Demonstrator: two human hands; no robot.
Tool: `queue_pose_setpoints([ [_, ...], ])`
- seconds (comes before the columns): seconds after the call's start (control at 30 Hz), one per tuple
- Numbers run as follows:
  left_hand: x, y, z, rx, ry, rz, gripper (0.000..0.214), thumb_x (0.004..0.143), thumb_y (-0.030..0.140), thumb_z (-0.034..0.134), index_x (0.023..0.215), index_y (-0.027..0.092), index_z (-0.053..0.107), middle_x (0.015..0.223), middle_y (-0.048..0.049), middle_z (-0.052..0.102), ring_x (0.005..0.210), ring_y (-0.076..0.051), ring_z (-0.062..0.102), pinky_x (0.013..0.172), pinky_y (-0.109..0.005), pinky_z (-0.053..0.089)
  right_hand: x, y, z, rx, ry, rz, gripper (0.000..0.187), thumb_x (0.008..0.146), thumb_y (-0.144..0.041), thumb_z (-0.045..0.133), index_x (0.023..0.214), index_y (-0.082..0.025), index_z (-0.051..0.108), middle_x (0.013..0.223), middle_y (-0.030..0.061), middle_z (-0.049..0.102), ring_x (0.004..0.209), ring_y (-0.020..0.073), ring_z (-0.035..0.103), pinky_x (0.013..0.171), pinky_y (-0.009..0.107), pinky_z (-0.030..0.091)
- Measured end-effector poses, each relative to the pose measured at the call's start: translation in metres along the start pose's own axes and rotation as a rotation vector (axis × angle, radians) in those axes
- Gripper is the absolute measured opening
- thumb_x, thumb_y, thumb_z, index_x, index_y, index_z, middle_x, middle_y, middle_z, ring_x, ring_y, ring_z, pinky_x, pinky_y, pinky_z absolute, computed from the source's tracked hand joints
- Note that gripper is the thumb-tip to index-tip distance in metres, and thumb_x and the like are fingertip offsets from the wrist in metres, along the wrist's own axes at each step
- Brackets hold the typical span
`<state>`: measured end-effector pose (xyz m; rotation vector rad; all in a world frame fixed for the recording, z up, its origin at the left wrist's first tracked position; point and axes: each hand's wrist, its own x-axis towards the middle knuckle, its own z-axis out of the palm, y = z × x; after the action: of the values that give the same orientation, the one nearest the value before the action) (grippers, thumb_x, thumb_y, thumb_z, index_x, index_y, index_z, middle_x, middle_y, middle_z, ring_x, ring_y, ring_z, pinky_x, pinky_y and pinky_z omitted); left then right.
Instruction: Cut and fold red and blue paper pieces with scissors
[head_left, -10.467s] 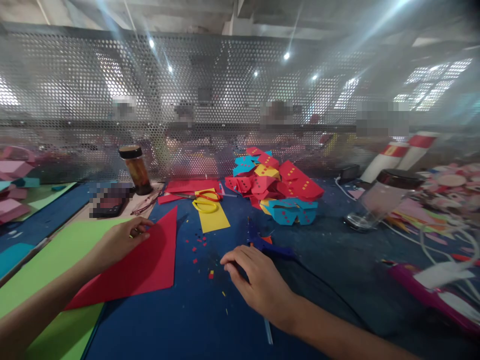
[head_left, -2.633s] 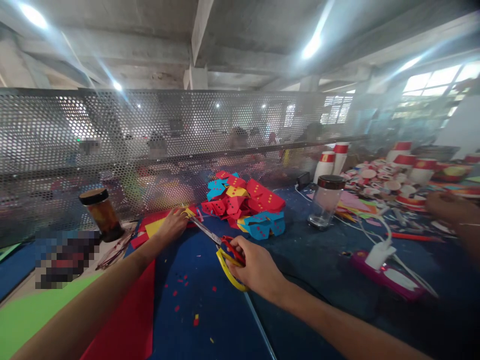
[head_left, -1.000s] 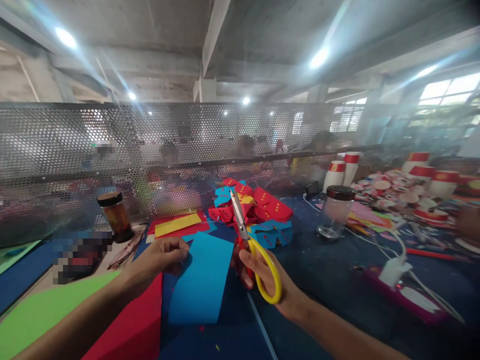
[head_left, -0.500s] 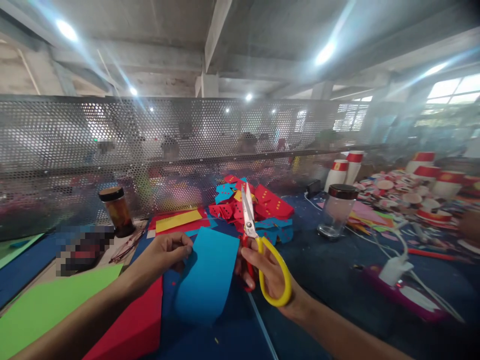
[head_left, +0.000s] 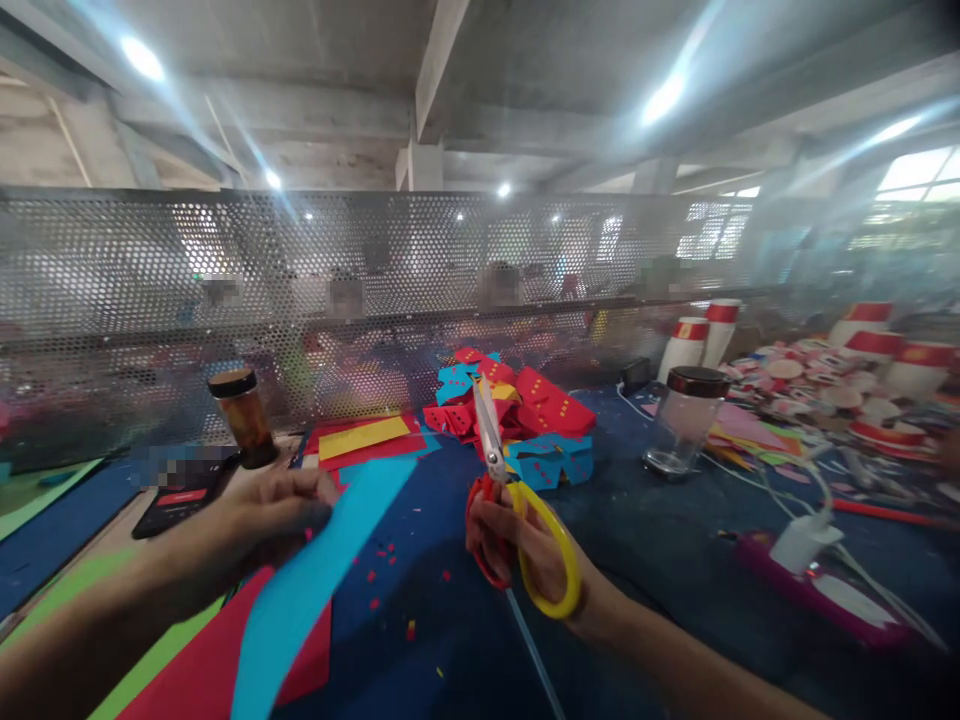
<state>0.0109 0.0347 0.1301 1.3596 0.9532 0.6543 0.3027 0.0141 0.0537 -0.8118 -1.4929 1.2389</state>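
Observation:
My left hand pinches a sheet of blue paper by its upper left edge; the sheet is seen at a slant and hangs over a red sheet. In my right hand is a pair of scissors with one red and one yellow handle loop. The blades point up and away, nearly closed, and touch no paper that I can see. Behind them lies a pile of cut red, blue and yellow paper pieces with small dots. Tiny red scraps are scattered on the dark blue table.
A dark-lidded jar and a phone are at the left, above green paper. At right stand a clear jar, a purple power strip with cables, and paper cups. A perforated metal screen runs behind.
My left hand has moved left and toward me with the blue paper, turning it to a slant and uncovering the scraps. The scissors have shifted slightly in my right hand; the view has turned slightly left.

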Motion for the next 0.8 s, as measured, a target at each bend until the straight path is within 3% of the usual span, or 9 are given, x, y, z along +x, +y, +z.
queue_pose_setpoints([
  [0.1,0.009,-0.030,0.009,0.092,-0.037,-0.086,0.032,0.071,0.043,0.073,0.068,0.019,0.053,0.052,0.0081,0.044,0.042,-0.005,0.030,0.041,-0.018,0.022,-0.005,-0.003,0.004,-0.052,-0.058,0.047,0.046,0.091,-0.058,0.050,0.074,-0.017,0.060,0.052,-0.0026,0.052,0.043,0.0100,0.046,0.044,0.023,0.033],
  [0.33,0.028,-0.075,0.017,0.281,-0.043,-0.088,0.017,0.072,0.035,0.060,0.070,0.021,0.050,0.047,0.0111,0.039,0.039,-0.008,0.037,0.041,-0.020,0.029,-0.013,0.007,0.011,-0.099,-0.136,0.203,0.035,0.089,-0.054,0.055,0.084,-0.019,0.057,0.057,-0.0056,0.050,0.044,0.0080,0.045,0.045,0.020,0.032],
  [0.57,0.028,-0.084,0.018,0.237,-0.057,-0.044,0.013,0.077,0.030,0.058,0.072,0.021,0.050,0.055,0.0102,0.039,0.045,-0.008,0.036,0.044,-0.020,0.028,-0.010,0.004,0.016,-0.211,-0.113,0.242,0.017,0.080,-0.034,0.060,0.084,-0.019,0.052,0.064,-0.0062,0.049,0.047,0.0083,0.048,0.046,0.021,0.037],
  [0.8,0.025,-0.078,0.021,0.052,-0.101,-0.082,0.031,0.082,0.049,0.061,0.078,0.020,0.053,0.059,0.0090,0.039,0.051,-0.008,0.034,0.049,-0.020,0.027,-0.009,-0.006,0.023,-0.241,-0.080,0.278,0.015,0.076,-0.032,0.058,0.080,-0.021,0.049,0.061,-0.0066,0.048,0.048,0.0094,0.046,0.047,0.023,0.038],
])
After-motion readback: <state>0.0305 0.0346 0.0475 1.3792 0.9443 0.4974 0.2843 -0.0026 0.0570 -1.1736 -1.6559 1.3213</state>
